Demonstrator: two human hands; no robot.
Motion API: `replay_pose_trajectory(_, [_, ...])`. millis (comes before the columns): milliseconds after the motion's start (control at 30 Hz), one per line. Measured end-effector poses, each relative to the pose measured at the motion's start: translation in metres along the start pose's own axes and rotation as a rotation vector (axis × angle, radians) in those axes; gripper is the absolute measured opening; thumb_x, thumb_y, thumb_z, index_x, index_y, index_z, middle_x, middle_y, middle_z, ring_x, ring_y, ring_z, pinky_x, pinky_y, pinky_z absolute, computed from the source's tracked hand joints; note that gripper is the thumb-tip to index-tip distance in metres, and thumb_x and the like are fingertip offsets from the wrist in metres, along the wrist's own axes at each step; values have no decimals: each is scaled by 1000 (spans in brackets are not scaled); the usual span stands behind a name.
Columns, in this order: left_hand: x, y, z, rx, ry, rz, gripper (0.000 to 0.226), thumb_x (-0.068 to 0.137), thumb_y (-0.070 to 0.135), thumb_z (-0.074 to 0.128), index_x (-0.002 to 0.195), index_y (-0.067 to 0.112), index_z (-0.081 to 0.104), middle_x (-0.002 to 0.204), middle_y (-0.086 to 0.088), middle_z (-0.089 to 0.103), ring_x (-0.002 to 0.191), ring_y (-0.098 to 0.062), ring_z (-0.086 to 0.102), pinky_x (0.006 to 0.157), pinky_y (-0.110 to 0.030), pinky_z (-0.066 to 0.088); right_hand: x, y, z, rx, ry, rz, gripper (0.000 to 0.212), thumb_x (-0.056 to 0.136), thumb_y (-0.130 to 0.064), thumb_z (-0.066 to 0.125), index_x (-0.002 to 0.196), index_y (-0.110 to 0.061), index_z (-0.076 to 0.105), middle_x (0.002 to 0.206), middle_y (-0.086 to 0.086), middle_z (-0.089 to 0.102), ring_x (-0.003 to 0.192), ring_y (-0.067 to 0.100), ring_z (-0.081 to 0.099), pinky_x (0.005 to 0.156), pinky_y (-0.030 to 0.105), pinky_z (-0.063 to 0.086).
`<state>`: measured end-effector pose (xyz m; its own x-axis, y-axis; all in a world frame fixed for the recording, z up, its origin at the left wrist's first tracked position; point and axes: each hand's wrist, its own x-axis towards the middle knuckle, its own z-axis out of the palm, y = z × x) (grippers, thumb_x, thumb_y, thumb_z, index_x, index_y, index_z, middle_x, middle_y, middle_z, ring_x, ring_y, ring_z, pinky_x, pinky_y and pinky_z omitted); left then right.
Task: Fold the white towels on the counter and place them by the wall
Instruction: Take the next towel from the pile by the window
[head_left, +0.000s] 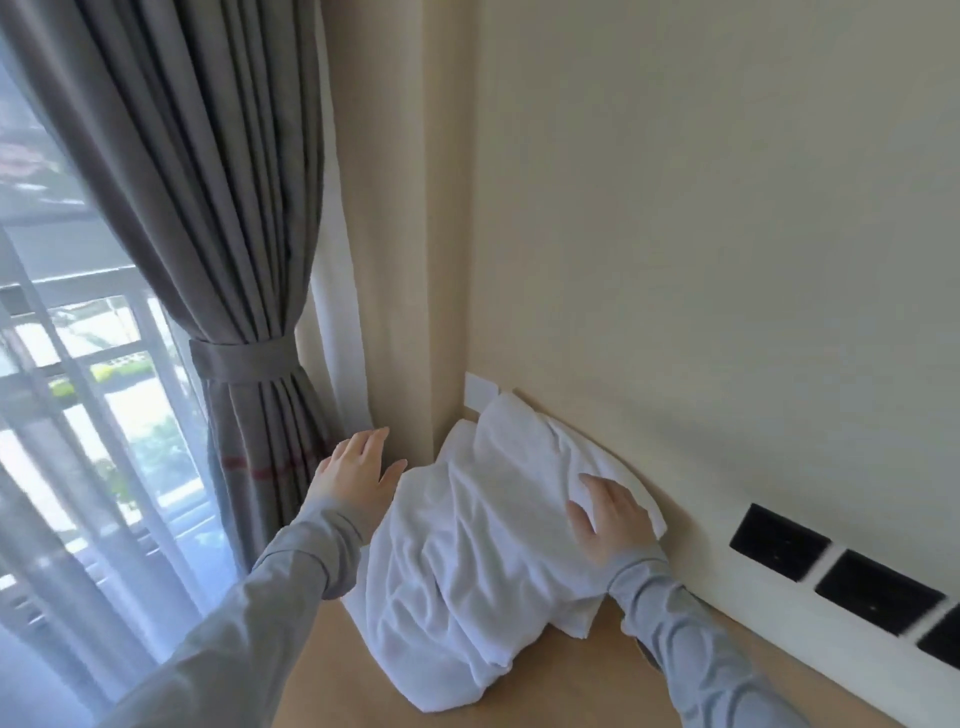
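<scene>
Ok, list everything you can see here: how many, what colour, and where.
towels: rumpled heap, count unclear, white, on the counter in the corner against the wall
counter: one, tan, under the towels
wall: one, cream, behind the towels
plate: one, white, on the wall behind the heap
sockets: three, black, low on the wall, right
curtain: one, grey, left
tieback: one, grey, around the curtain
window: one, far left, behind the curtain
sleeves: two, grey, on both arms
left hand: fingers spread, at the heap's left edge, contact unclear
right hand: flat on the heap's right side
</scene>
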<state>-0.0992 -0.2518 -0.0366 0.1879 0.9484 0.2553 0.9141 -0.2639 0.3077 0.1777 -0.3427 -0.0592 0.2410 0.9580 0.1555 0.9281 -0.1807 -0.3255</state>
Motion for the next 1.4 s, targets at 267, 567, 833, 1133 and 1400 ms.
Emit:
replay_pose_trajectory(267, [70, -20, 100, -390, -322, -24, 50, 96, 33, 47, 138, 7, 40, 138, -11, 45, 126, -27, 43, 104, -36, 35, -28, 26, 77, 364, -92, 428, 46, 99, -28, 41, 140, -9, 35, 142, 4, 40, 130, 18, 38, 106, 25, 30])
replay_pose_trajectory(567, [176, -35, 181, -698, -620, -53, 56, 92, 36, 55, 141, 15, 38, 146, -6, 39, 131, -24, 39, 106, -38, 33, -10, 17, 157, 1055, 193, 1247, 32, 91, -12, 58, 116, 8, 52, 110, 18, 57, 112, 35, 52, 84, 34, 40])
replay_pose_trajectory(833, [226, -5, 217, -707, -835, 12, 94, 64, 57, 61, 144, 14, 34, 143, -7, 43, 128, -29, 41, 108, -43, 32, 5, 13, 171, 1285, 300, 1355, 30, 90, -13, 59, 118, -3, 55, 123, 16, 56, 115, 34, 52, 93, 41, 41])
replay_pose_trajectory(1133, [218, -15, 228, -747, -840, -42, 93, 60, 51, 79, 137, 20, 38, 136, -8, 46, 108, -23, 48, 92, -36, 42, 5, 13, 181, 1493, 569, 1237, 28, 86, -14, 62, 111, -4, 59, 102, 13, 69, 95, 32, 64, 83, 43, 50])
replay_pose_trajectory(1400, [223, -11, 205, -662, -996, -246, 71, 65, 56, 76, 110, 3, 57, 86, -6, 58, 72, -20, 55, 72, -34, 43, 6, 11, 172, 1548, 481, 1272, 41, 64, -25, 79, 98, -8, 64, 87, 11, 74, 84, 32, 69, 66, 36, 55])
